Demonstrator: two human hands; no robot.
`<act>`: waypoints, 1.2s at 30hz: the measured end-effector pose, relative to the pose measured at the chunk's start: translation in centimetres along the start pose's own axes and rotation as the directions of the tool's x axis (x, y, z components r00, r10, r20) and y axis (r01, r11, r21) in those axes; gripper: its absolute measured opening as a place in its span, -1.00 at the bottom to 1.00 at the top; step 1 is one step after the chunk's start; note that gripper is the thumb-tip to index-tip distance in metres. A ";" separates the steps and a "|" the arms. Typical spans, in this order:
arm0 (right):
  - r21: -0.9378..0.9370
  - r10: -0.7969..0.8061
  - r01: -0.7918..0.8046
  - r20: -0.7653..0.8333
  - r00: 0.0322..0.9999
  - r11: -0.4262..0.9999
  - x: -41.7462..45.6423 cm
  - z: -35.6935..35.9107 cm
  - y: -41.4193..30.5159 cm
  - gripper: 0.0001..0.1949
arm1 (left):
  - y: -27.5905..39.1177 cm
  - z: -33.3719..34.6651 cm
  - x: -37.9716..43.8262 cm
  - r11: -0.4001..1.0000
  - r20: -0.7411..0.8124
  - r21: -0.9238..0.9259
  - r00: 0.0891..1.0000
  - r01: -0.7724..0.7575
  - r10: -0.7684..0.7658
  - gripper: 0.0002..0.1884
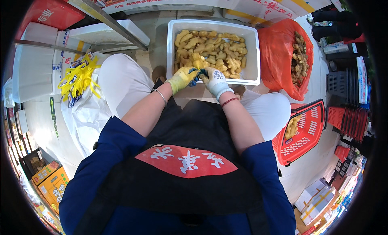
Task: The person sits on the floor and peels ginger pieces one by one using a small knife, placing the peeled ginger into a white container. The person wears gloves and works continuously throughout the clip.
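My left hand (pixel 182 78), in a yellow glove with blue fingertips, meets my right hand (pixel 214 80), in a white glove with dark fingertips. They come together over the near edge of a white foam box (pixel 254 59). A thin yellow strip (pixel 198 67) shows between the fingertips, pinched by both hands; its lower part is hidden. Just beyond the fingers lies pale ginger root (pixel 209 48), which fills much of the box. A pile of yellow strap ties with blue tags (pixel 79 78) rests on white plastic sheeting (pixel 88 113) to my left.
Right of the box stands a red plastic bag (pixel 275 50) with browner ginger (pixel 299 60) at its opening. A red shopping basket (pixel 306 135) holding ginger (pixel 292 128) is by my right knee. A metal rail (pixel 112 21) slants at upper left. Another person's legs (pixel 333 24) show at upper right.
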State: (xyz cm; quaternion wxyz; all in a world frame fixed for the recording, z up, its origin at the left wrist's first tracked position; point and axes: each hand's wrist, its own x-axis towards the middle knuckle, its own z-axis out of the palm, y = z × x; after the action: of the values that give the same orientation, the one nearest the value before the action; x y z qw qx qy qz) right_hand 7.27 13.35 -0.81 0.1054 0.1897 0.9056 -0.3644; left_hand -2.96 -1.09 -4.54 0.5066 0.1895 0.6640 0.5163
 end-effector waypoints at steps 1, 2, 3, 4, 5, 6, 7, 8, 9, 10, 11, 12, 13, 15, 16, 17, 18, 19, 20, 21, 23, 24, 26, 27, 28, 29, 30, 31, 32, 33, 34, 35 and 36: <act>-0.074 -0.007 0.007 0.000 1.000 0.997 0.2 0.0 0.0 -0.75 | -0.5 -0.1 0.1 1.000 0.017 -0.016 1.000 -0.002 0.002 -0.78; -0.147 -0.014 0.014 0.000 1.000 0.989 0.3 0.1 0.0 -0.76 | -0.9 -0.3 0.3 0.999 0.023 0.023 0.999 -0.034 0.033 -0.78; -0.156 0.001 -0.001 0.000 1.000 0.988 0.4 0.2 0.2 -0.76 | -0.9 -0.4 0.4 0.996 0.032 0.061 0.997 -0.066 0.065 -0.79; -0.166 0.016 -0.015 0.000 1.000 0.986 0.4 0.4 0.3 -0.77 | -1.0 -0.6 0.4 0.990 0.041 0.100 0.995 -0.099 0.095 -0.79; -0.175 0.031 -0.030 0.001 1.000 0.984 0.5 0.6 0.4 -0.77 | -1.1 -0.7 0.5 0.994 0.038 0.071 0.996 -0.084 0.082 -0.80; -0.152 0.017 -0.020 -0.020 1.000 0.988 0.6 0.8 0.6 -0.75 | -1.0 -0.7 0.4 0.997 0.039 0.042 0.997 -0.071 0.070 -0.80; -0.129 0.004 -0.009 -0.040 0.999 0.992 0.6 1.1 0.8 -0.74 | -0.9 -0.6 0.4 0.998 0.041 0.012 0.998 -0.058 0.057 -0.80; -0.106 -0.009 0.003 -0.061 0.998 0.994 0.6 1.3 1.1 -0.72 | -0.9 -0.5 0.4 0.998 0.012 0.005 0.997 -0.070 0.070 -0.80; -0.060 -0.016 0.013 -0.061 0.998 0.998 0.6 1.5 1.3 -0.71 | -1.0 -0.3 0.3 0.997 -0.019 -0.002 0.996 -0.081 0.081 -0.79; -0.013 -0.023 0.022 -0.062 0.998 1.000 0.6 1.6 1.6 -0.70 | -1.0 -0.2 0.4 0.996 -0.050 -0.008 0.994 -0.093 0.093 -0.78; 0.034 -0.030 0.032 -0.063 0.998 0.999 0.6 1.7 1.9 -0.70 | -1.1 -0.1 0.4 0.985 -0.095 0.082 0.982 -0.155 0.163 -0.78; 0.113 0.026 -0.027 0.009 1.000 0.993 0.4 1.2 1.5 -0.70 | -1.5 -0.1 0.6 0.962 -0.134 0.173 0.963 -0.210 0.234 -0.78; 0.187 0.078 -0.092 0.083 0.994 0.978 0.1 0.2 0.7 -0.70 | -1.5 0.0 0.6 0.929 -0.163 0.265 0.938 -0.258 0.307 -0.77; 0.247 0.067 -0.101 0.141 0.988 0.964 0.1 0.0 0.9 -0.70 | -1.1 0.5 0.4 0.958 -0.210 0.207 0.947 -0.201 0.244 -0.77; 0.235 0.008 -0.037 0.125 0.992 0.971 0.4 0.7 1.8 -0.71 | -1.1 0.8 0.5 0.969 -0.233 0.176 0.949 -0.172 0.211 -0.76; 0.222 -0.052 0.026 0.111 0.992 0.975 0.7 1.2 2.8 -0.71 | -1.0 1.0 0.6 0.958 -0.310 0.206 0.916 -0.198 0.256 -0.74; 0.118 -0.174 0.164 0.087 0.981 0.979 0.7 1.2 3.0 -0.74 | -0.7 1.2 0.6 0.946 -0.383 0.239 0.874 -0.220 0.300 -0.72; 0.009 -0.296 0.296 0.077 0.952 0.955 0.6 1.2 3.3 -0.76 | -0.4 1.3 0.6 0.932 -0.452 0.274 0.823 -0.239 0.344 -0.70; -0.100 -0.413 0.419 0.081 0.907 0.902 0.6 1.3 3.5 -0.78 | -0.2 1.2 0.4 0.952 -0.422 0.131 0.853 -0.278 0.307 -0.68; -0.095 -0.419 0.421 0.044 0.907 0.902 0.6 1.4 3.5 -0.76 | -0.3 0.9 0.3 0.893 -0.322 0.300 0.846 -0.335 0.426 -0.67; -0.085 -0.426 0.422 -0.032 0.904 0.903 0.6 1.5 3.7 -0.70 | -0.6 0.1 0.0 0.676 -0.065 0.582 0.803 -0.452 0.592 -0.64; 0.066 -0.281 0.282 -0.028 0.959 0.957 0.4 1.3 3.0 -0.68 | -0.2 0.2 -0.4 0.633 -0.006 0.639 0.820 -0.437 0.573 -0.64; 0.349 0.025 -0.037 0.039 0.999 0.936 -0.2 0.0 0.6 -0.66 | 0.2 0.1 -0.6 0.573 0.059 0.708 0.843 -0.413 0.535 -0.66; 0.168 0.041 -0.048 0.044 0.998 0.985 -0.2 -0.6 0.0 -0.61 | 0.3 0.0 -0.6 0.539 0.095 0.736 0.851 -0.409 0.516 -0.66; 0.118 0.055 -0.062 0.058 0.997 0.991 -0.5 -1.1 -0.8 -0.61 | -0.5 -0.6 0.1 0.412 0.184 0.759 0.774 -0.504 0.606 -0.71; 0.069 0.072 -0.077 0.070 0.995 0.995 -0.7 -1.3 -1.5 -0.61 | -1.5 -0.9 0.4 0.287 0.201 0.806 0.695 -0.518 0.690 -0.73; 0.073 -0.024 0.022 0.034 0.999 0.997 -0.9 -0.9 -1.3 -0.67 | -0.8 -0.6 0.0 0.367 0.141 0.779 0.713 -0.508 0.687 -0.73; 0.070 -0.119 0.119 -0.004 0.993 0.990 -1.0 -0.2 -0.7 -0.72 | -0.1 -0.2 -0.5 0.443 0.087 0.745 0.731 -0.498 0.676 -0.72; -0.021 -0.321 0.321 -0.150 0.935 0.947 -0.7 0.9 0.3 -0.73 | -0.1 -0.2 -0.6 0.541 0.027 0.711 0.786 -0.449 0.618 -0.74; -0.147 -0.511 0.490 -0.264 0.818 0.859 -0.5 1.9 1.1 -0.73 | -0.4 -0.3 -0.5 0.632 -0.026 0.667 0.836 -0.394 0.548 -0.75; 0.028 -0.414 0.437 -0.272 0.869 0.899 -0.6 1.4 0.4 -0.75 | -0.9 -0.6 0.1 0.788 -0.094 0.496 0.880 -0.365 0.466 -0.73; 0.209 -0.314 0.371 -0.262 0.913 0.905 -1.0 0.9 -0.6 -0.77 | -1.6 -0.8 0.5 0.906 -0.139 0.299 0.925 -0.301 0.354 -0.71; 0.323 -0.209 0.302 -0.293 0.933 0.897 -1.1 0.8 -0.5 -0.80 | -1.8 -0.9 0.7 0.946 -0.152 0.173 0.942 -0.273 0.299 -0.69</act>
State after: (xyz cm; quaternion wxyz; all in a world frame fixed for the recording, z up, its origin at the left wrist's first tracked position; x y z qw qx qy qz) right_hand 8.07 12.14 -0.69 -0.0960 0.1289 0.8456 -0.5090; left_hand -3.51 -1.66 -6.49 0.3498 0.2751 0.7083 0.5480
